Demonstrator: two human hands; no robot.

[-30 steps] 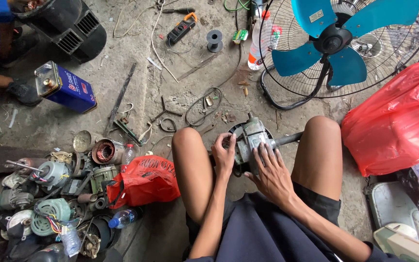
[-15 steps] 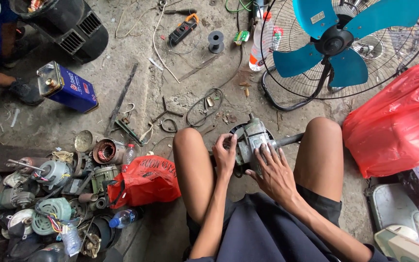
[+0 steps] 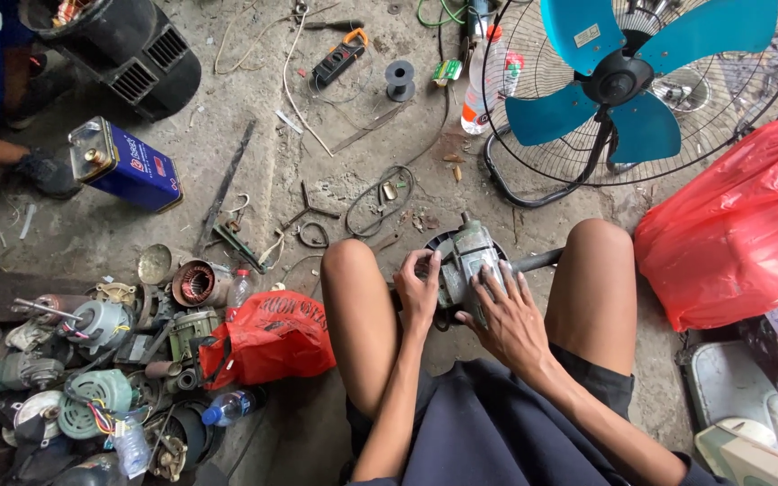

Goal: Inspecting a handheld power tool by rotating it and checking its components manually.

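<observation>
Dull grey metal fan motor (image 3: 465, 265), rough concrete floor (image 3: 254, 135), glossy red plastic bag (image 3: 740, 225).

Motor (image 3: 464, 261) betw. knees, fan (image 3: 619, 85) ahead-right, bag (image 3: 272, 337) left, can (image 3: 128, 166) far left
</observation>
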